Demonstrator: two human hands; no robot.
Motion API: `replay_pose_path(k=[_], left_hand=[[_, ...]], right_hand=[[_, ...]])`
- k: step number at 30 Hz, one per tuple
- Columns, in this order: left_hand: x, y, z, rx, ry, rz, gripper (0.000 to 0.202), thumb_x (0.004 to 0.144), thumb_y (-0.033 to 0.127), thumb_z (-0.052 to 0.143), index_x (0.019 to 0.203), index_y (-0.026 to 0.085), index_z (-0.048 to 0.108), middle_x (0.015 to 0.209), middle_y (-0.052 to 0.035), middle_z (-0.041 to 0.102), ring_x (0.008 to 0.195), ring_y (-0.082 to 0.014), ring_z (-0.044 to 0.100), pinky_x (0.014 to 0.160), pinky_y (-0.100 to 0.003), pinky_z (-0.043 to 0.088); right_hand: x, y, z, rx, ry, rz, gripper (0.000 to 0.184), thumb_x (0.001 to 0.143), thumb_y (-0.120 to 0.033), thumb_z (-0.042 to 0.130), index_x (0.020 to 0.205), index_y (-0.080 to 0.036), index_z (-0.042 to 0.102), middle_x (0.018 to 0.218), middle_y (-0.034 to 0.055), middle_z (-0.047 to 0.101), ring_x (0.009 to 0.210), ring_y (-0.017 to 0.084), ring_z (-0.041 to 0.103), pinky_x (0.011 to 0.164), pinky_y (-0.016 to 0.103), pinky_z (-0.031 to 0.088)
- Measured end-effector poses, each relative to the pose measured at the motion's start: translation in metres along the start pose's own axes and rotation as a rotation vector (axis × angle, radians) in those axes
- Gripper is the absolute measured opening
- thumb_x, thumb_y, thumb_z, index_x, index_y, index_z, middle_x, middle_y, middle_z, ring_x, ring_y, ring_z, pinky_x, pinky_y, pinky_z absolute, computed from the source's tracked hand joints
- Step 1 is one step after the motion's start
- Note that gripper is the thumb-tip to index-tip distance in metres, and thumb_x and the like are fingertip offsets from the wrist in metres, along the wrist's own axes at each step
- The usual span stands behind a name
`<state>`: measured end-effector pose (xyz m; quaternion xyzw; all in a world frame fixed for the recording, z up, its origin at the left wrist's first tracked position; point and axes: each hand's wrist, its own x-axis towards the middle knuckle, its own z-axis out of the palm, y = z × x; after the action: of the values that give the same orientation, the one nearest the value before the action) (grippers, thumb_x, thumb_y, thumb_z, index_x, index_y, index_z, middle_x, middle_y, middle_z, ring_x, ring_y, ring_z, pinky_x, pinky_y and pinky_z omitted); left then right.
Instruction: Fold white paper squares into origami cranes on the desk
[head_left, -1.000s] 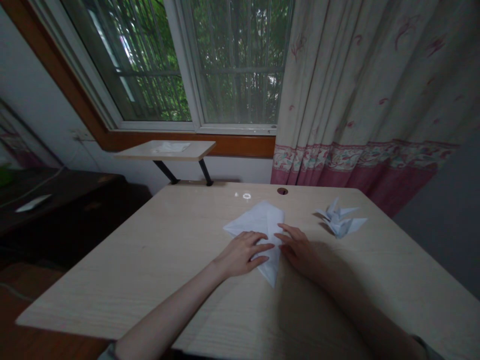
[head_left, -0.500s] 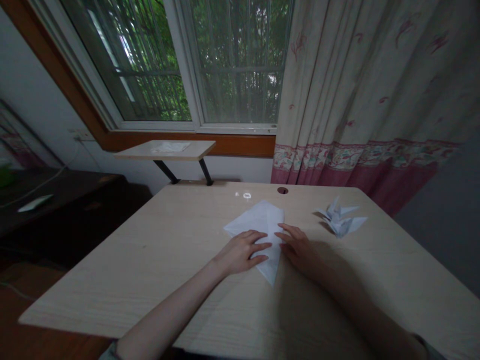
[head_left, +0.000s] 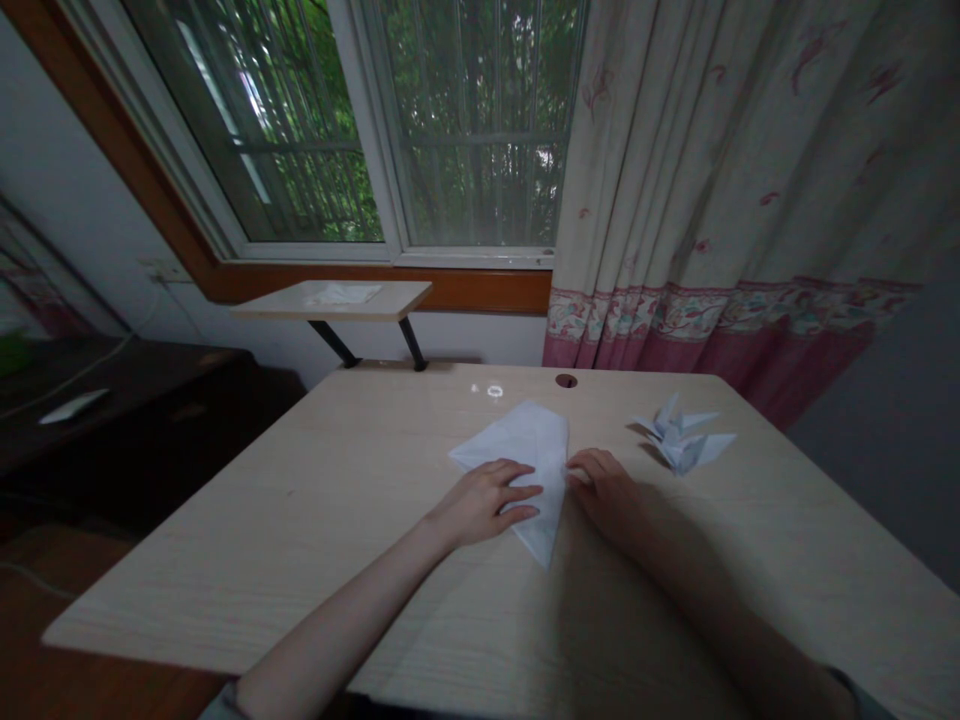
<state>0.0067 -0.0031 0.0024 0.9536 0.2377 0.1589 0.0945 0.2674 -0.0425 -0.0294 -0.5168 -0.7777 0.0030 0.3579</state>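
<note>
A partly folded white paper (head_left: 529,450) lies flat on the light wooden table (head_left: 337,520), its point toward me. My left hand (head_left: 484,502) rests on the paper's left half, fingers stretched flat and pressing it down. My right hand (head_left: 606,487) sits at the paper's right edge with its fingertips touching that edge, fingers curled slightly and holding nothing that I can see. To the right of my hands lie folded white paper cranes (head_left: 681,437).
A small hole (head_left: 565,380) is near the table's far edge. Behind the table are a small shelf (head_left: 334,298) under the window and a patterned curtain (head_left: 735,200). A dark cabinet (head_left: 112,400) stands to the left.
My right hand has slid off the paper's surface rightward to its right edge. My left hand stays pressed on the paper.
</note>
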Motion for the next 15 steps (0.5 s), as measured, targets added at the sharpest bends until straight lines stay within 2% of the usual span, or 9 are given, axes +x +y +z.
replay_pose_path(k=[2,5,15], left_hand=[[-0.0002,-0.001,0.0015,0.001,0.008,0.0,0.036,0.101,0.045,0.05,0.129,0.03,0.065,0.141,-0.0057,0.058,0.127,-0.0249,0.056,0.108,-0.042,0.045],[-0.0003,-0.0026,0.0034,0.002,0.006,0.006,0.036,0.101,0.045,0.05,0.13,0.029,0.065,0.14,-0.0061,0.058,0.126,-0.0249,0.056,0.108,-0.043,0.045],[0.0,-0.0018,0.0017,-0.016,0.003,0.002,0.036,0.101,0.045,0.05,0.13,0.029,0.065,0.14,-0.006,0.059,0.126,-0.0244,0.056,0.109,-0.042,0.044]], right_hand=[[0.0009,-0.0014,-0.0015,-0.033,-0.029,0.034,0.012,0.09,-0.013,0.049,0.087,-0.021,0.057,0.088,0.0063,0.063,0.084,0.022,0.059,0.079,0.037,0.049],[0.0016,-0.0032,-0.0029,-0.102,-0.05,0.063,0.017,0.086,-0.009,0.048,0.077,-0.022,0.053,0.08,0.0042,0.06,0.075,0.02,0.056,0.072,0.033,0.045],[0.0001,-0.0009,-0.0005,-0.228,-0.067,0.044,0.02,0.086,-0.009,0.049,0.072,-0.023,0.053,0.077,0.0033,0.061,0.073,0.02,0.057,0.07,0.031,0.042]])
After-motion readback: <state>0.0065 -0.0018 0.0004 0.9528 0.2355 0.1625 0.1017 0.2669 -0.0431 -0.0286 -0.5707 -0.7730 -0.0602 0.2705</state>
